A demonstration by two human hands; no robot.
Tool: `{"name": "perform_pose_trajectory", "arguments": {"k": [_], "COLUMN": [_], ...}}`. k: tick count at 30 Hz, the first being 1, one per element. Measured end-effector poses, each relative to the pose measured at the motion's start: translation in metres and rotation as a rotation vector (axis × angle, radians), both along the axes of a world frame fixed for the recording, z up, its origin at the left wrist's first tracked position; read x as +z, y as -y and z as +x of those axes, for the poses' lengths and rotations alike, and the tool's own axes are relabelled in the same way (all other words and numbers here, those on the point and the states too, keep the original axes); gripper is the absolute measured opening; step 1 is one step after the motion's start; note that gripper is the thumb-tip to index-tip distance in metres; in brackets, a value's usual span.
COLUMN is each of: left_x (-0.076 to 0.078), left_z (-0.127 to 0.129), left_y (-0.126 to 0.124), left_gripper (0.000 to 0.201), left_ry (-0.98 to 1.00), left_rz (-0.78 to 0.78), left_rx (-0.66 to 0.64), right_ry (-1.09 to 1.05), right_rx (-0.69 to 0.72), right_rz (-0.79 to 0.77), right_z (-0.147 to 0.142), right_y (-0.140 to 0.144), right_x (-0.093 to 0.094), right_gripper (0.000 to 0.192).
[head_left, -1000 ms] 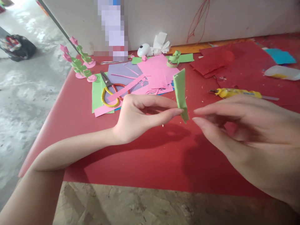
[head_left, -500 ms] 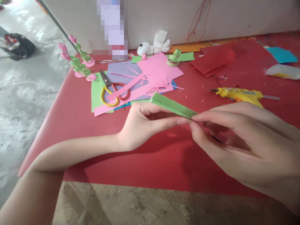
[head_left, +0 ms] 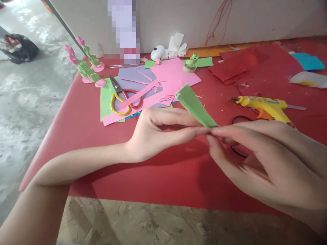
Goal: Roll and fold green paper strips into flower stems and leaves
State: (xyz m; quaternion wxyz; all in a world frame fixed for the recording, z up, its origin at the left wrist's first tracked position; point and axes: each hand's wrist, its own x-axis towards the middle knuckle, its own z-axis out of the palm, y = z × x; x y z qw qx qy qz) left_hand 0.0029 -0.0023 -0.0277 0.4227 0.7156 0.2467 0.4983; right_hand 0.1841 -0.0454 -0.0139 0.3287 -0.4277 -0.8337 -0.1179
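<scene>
A folded green paper strip (head_left: 195,105) stands tilted up to the left between my two hands. My left hand (head_left: 163,131) pinches its lower end between thumb and forefinger. Touching the same end from the right, my right hand (head_left: 258,153) has its thumb and fingertips closed on the strip. Where the fingertips meet, the end of the strip is hidden. Behind my left hand lie scissors (head_left: 119,97) with yellow and red handles, on sheets of coloured paper. Beyond my right hand rests a yellow glue gun (head_left: 265,103).
Pink paper (head_left: 171,75) and scraps cover a purple sheet (head_left: 127,76). Small paper flowers (head_left: 88,64) stand at the back left of the red table (head_left: 143,183). Further back are a green paper curl (head_left: 191,63), a white egg-shaped object (head_left: 157,52), red paper (head_left: 230,69) and a clear bottle (head_left: 308,80).
The strip's free end has swung up and to the right, so it stands steeper. My right hand has shifted slightly downward, and more of the glue gun shows.
</scene>
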Motion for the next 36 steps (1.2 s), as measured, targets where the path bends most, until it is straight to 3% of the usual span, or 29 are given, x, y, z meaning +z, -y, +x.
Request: {"name": "perform_pose_trajectory", "arguments": {"k": [3,7,11,18,26,36], "left_x": [-0.004,-0.011,-0.011,-0.006,-0.005,-0.003], "left_z": [0.001,0.002,0.004,0.004,0.001,0.001], "left_y": [0.001,0.003,0.005,0.009,0.006,0.007], "left_gripper": [0.011,0.009,0.010,0.012,0.011,0.008], "left_ry": [0.066,0.139,0.150,0.036,0.025,0.027], "left_rz": [-0.148,-0.291,-0.368,-0.256,-0.119,-0.165], "left_rx": [-0.030,-0.079,-0.095,-0.023,-0.007,-0.011], "right_ry": [0.037,0.120,0.137,0.103,-0.055,-0.072], "right_rx": [0.122,0.042,0.085,0.110,-0.002,0.088], "right_rz": [0.117,-0.036,0.010,0.012,-0.039,-0.115], "right_z": [0.007,0.009,0.005,0.006,0.022,0.003], "right_y": [-0.004,-0.008,-0.010,-0.012,0.018,-0.010], "right_x": [-0.004,0.001,0.011,0.008,-0.009,0.009], "right_gripper": [0.017,0.007,0.009,0.016,0.025,0.023]}}
